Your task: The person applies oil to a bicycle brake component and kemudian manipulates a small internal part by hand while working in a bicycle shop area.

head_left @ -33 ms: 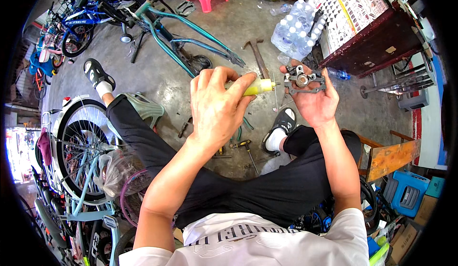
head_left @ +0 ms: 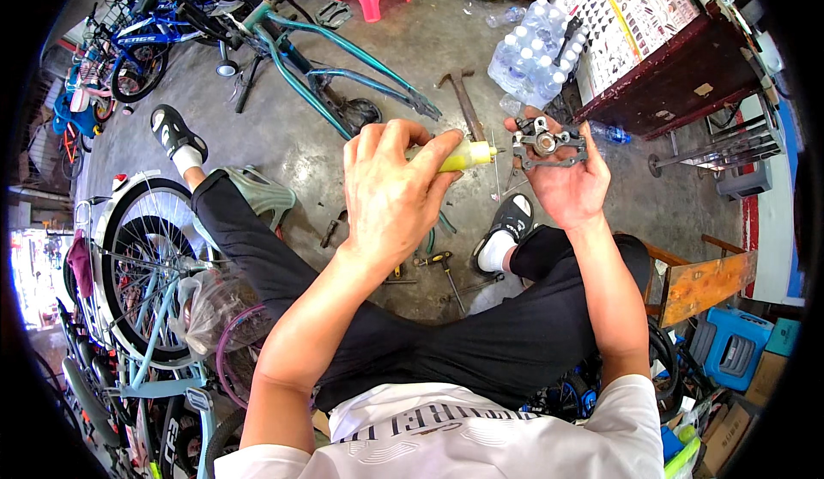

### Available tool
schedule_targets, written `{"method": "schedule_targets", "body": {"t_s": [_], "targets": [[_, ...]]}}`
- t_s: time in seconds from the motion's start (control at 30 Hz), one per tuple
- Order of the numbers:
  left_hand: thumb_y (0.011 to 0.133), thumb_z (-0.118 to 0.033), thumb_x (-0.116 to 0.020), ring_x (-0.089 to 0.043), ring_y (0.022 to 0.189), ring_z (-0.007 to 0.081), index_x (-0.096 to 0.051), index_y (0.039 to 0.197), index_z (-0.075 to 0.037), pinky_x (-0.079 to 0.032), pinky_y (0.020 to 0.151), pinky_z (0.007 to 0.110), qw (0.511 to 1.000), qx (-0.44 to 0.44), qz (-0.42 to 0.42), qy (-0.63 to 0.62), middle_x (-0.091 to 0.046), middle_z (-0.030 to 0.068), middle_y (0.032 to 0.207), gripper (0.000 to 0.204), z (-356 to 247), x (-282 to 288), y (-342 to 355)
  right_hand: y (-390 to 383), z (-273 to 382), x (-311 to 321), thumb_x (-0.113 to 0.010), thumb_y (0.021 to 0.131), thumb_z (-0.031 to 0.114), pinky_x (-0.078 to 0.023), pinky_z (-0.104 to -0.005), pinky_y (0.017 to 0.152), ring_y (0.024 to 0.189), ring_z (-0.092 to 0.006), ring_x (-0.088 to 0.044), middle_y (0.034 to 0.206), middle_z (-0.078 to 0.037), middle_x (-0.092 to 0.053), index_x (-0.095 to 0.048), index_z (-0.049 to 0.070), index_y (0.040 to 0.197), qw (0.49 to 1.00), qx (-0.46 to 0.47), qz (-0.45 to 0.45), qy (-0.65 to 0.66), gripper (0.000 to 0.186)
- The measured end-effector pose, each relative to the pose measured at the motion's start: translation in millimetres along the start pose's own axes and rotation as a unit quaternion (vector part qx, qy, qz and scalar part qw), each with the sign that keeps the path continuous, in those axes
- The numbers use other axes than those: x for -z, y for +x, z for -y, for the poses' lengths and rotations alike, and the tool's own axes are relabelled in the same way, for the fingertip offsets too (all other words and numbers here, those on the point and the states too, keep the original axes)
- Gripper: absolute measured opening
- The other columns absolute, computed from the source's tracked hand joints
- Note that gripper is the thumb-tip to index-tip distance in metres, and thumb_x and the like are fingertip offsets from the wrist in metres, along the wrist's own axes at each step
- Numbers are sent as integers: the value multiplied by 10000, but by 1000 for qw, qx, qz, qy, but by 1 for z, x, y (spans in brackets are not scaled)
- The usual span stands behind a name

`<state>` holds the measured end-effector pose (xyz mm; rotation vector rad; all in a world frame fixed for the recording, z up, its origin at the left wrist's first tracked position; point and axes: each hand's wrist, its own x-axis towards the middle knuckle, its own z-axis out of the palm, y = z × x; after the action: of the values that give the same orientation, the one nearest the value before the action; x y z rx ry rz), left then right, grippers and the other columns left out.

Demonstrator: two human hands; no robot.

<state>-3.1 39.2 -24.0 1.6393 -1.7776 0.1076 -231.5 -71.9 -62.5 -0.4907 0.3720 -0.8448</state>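
Note:
My left hand is closed round a small squeeze oil bottle, pale yellow and see-through. The bottle lies nearly level with its narrow tip to the right, a small gap short of the metal part. On the upturned palm and fingers of my right hand rests a grey metal disc brake caliper with a round socket in its middle. My right thumb and fingers curl round the caliper's edges. Whether any oil leaves the tip is too small to tell.
On the floor lie a hammer, a yellow-and-black handled tool and a teal bicycle frame. Shrink-wrapped water bottles stand by a dark red cabinet. Bicycles crowd the left; a wooden stool is at right.

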Motion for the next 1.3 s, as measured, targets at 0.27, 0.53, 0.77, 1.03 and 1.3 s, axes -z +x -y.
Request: {"method": "schedule_targets", "body": {"t_s": [0.27,0.53,0.77,1.03,1.3], "targets": [[713,-174,-854,-563,935,276,-733,1138,-183,-424,814,420,1000,-8,-19,-8,-619,36,979,442,-5,-4,7,4,-3,5,-398,1049,545,-404,-417,999,1283,-291,-515,1385,-181,-589,-522,-28,1410,998,1,-69,3,688],[728,-185,-838,-566,949,279,-732,1138,-195,-423,829,438,999,-36,-5,21,-618,34,978,424,-8,-15,21,4,-7,12,-342,1094,501,-467,-419,987,1144,-243,-623,1261,-173,-663,-559,-70,1338,1000,0,-7,-27,658],[738,-180,-830,-564,955,279,-734,1136,-194,-418,838,435,998,-34,12,50,-616,34,981,410,2,-23,18,7,-10,0,-339,1092,537,-572,-378,867,978,-238,-695,1103,-172,-710,-568,-91,1313,992,-22,-92,-83,704],[734,-190,-839,-564,960,276,-740,1131,-187,-422,839,433,999,-17,19,27,-619,37,981,410,-4,-27,15,7,-10,0,-437,1042,611,-543,-348,660,701,-210,-664,886,-117,-709,-639,-13,1153,969,-69,-191,-142,665],[726,-190,-845,-567,958,277,-742,1133,-189,-424,832,429,999,-3,24,28,-618,38,975,419,-1,-28,11,5,-9,6,-475,1019,633,-497,-348,602,606,-203,-618,777,-68,-667,-585,113,886,965,-81,-209,-135,548]]}}
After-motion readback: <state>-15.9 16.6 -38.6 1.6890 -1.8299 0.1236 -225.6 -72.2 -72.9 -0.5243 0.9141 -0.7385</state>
